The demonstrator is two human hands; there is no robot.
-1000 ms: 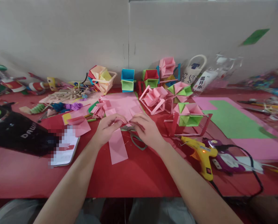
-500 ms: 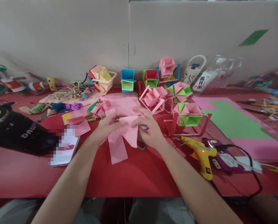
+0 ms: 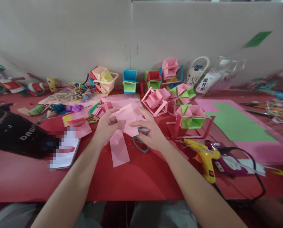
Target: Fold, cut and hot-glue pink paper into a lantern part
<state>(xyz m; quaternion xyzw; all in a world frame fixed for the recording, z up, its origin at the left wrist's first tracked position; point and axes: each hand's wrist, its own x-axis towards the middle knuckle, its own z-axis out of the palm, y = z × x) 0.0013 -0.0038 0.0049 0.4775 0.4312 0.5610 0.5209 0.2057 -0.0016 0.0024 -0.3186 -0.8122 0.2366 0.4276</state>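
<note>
A pink sheet of paper (image 3: pixel 127 116) with a crease is held up between my two hands over the table. My left hand (image 3: pixel 106 129) pinches its left side between thumb and fingers. At the sheet's right edge, my right hand (image 3: pixel 151 129) has its fingers closed on the paper. Under my right hand lie scissors with dark green handles (image 3: pixel 141 146), their blades hidden. A pink paper strip (image 3: pixel 119 148) rests on the table below the held sheet, and more pink paper (image 3: pixel 122 98) lies behind it.
A yellow hot glue gun (image 3: pixel 204 155), its light on, lies at right beside a purple power strip (image 3: pixel 227 161). Folded paper wheels on stands (image 3: pixel 191 117) fill the back. At left are a phone (image 3: pixel 66 148) and a black cup (image 3: pixel 20 134).
The pink sheet has turned and opened flatter, its curled lower edge now lifted. My right hand has shifted slightly, and more of the scissors' handles shows beneath it.
</note>
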